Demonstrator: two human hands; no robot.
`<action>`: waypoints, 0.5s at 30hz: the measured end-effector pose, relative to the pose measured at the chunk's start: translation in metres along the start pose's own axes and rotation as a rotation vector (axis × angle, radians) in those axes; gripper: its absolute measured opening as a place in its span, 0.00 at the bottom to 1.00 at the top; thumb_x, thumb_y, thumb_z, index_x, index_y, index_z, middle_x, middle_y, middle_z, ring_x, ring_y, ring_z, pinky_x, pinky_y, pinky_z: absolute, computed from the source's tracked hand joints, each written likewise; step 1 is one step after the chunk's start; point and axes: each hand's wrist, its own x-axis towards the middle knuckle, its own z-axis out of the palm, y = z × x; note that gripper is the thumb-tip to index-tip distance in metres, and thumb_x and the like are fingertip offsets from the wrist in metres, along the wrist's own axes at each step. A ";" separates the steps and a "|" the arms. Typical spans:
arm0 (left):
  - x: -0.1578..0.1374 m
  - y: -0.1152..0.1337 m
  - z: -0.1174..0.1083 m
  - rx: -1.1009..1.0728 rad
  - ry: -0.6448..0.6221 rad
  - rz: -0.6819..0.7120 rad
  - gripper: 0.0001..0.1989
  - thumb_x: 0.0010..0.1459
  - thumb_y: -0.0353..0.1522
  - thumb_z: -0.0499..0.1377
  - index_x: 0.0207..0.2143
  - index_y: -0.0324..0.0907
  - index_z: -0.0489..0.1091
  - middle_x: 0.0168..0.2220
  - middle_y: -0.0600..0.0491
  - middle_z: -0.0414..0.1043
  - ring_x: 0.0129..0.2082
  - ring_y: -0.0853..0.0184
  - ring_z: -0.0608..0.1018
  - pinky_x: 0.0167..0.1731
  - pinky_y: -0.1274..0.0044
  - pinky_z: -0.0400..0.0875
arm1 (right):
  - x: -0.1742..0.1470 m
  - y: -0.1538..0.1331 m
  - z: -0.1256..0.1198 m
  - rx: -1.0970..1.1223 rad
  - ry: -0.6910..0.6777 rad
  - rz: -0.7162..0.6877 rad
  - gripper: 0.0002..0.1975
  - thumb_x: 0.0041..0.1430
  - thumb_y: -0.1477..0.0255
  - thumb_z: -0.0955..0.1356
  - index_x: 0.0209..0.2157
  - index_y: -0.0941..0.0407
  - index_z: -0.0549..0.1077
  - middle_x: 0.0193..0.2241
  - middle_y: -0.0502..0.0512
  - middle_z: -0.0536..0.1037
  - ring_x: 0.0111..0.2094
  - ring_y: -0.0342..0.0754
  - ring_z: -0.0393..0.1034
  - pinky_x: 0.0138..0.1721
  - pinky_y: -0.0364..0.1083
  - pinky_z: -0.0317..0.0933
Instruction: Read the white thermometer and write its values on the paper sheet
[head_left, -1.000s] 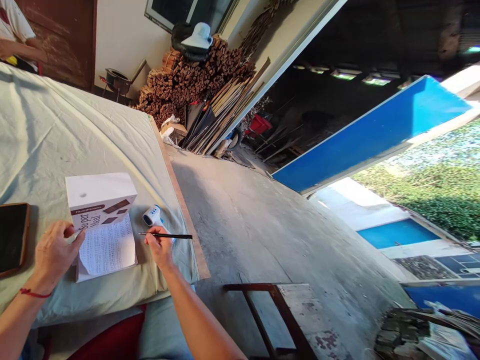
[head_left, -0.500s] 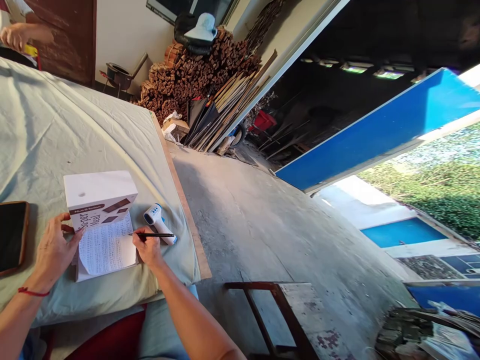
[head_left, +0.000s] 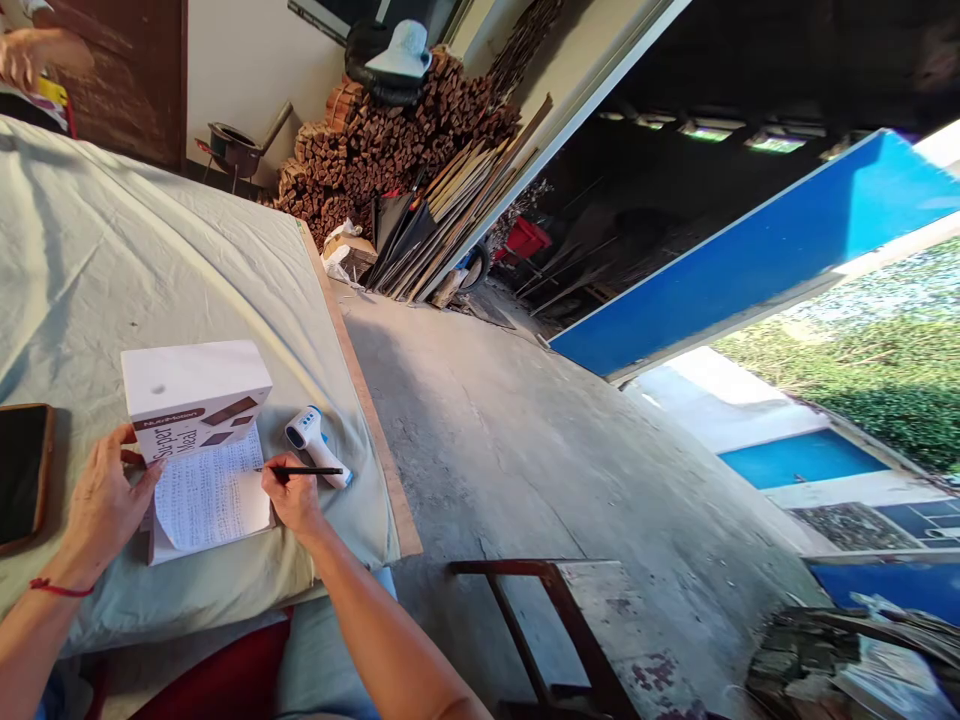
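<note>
My right hand [head_left: 294,497] is closed around a black pen [head_left: 311,470], its tip at the right part of a page of handwriting. The page belongs to an open notebook [head_left: 210,492] lying at the near edge of the table. Against its far side stands a white box [head_left: 195,370] with brown printing. My left hand [head_left: 109,495], a red cord on its wrist, rests at the notebook's left edge with thumb and fingers apart, the thumb on the page corner by the box. Just beyond my right hand lies a white and blue infrared thermometer [head_left: 318,443].
A phone [head_left: 24,475] in a brown case lies left of my left hand on the cloth-covered table [head_left: 150,250]. Another person's hand [head_left: 22,60] is at the far left. Stacked firewood [head_left: 390,140] stands by the wall. A wooden frame [head_left: 544,620] is on the floor at right.
The view has shifted slightly. Both hands stay at the notebook, and the pen remains at nearly the same place on the page.
</note>
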 end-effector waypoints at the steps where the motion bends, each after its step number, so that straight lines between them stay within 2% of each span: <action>1: 0.000 0.001 0.000 -0.007 -0.005 -0.006 0.30 0.51 0.54 0.50 0.48 0.43 0.64 0.40 0.46 0.73 0.42 0.52 0.77 0.39 0.61 0.74 | 0.000 0.001 0.000 0.003 0.006 -0.001 0.06 0.49 0.66 0.70 0.23 0.50 0.70 0.22 0.51 0.72 0.25 0.48 0.65 0.31 0.49 0.64; 10: -0.001 0.006 -0.005 -0.027 -0.044 -0.035 0.29 0.51 0.52 0.51 0.49 0.43 0.63 0.42 0.45 0.72 0.45 0.51 0.76 0.44 0.58 0.72 | 0.000 0.005 0.000 -0.015 0.023 -0.022 0.05 0.50 0.68 0.69 0.25 0.50 0.69 0.23 0.51 0.72 0.26 0.48 0.66 0.32 0.49 0.64; 15: -0.001 0.008 -0.005 -0.026 -0.051 -0.056 0.33 0.51 0.54 0.50 0.50 0.41 0.62 0.44 0.43 0.72 0.45 0.51 0.76 0.45 0.57 0.72 | 0.001 0.008 0.001 -0.031 0.017 -0.048 0.03 0.51 0.70 0.68 0.26 0.50 0.70 0.24 0.50 0.72 0.26 0.48 0.66 0.32 0.49 0.64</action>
